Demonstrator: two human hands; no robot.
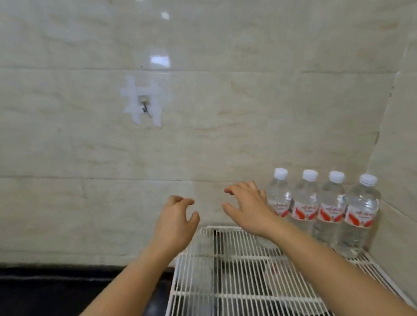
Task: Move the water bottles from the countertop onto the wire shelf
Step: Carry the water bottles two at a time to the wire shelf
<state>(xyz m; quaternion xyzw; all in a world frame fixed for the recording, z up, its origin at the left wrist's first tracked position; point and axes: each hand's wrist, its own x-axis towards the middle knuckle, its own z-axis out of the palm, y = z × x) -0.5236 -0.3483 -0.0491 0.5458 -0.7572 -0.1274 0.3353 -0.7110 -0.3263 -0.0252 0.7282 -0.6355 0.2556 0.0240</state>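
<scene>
Several clear water bottles (329, 210) with white caps and red-and-white labels stand upright in a row on the white wire shelf (232, 306), against the back wall toward the right corner. My left hand (176, 223) hovers above the shelf's back left corner, fingers curled and apart, holding nothing. My right hand (249, 206) is raised beside it, fingers spread and empty, just left of the nearest bottle; whether it touches that bottle I cannot tell. Both forearms reach in from the bottom.
A dark countertop (50, 300) lies left of and below the shelf. Beige tiled walls close off the back and right side. A small metal hook (144, 108) with white tape strips sits on the back wall above the hands.
</scene>
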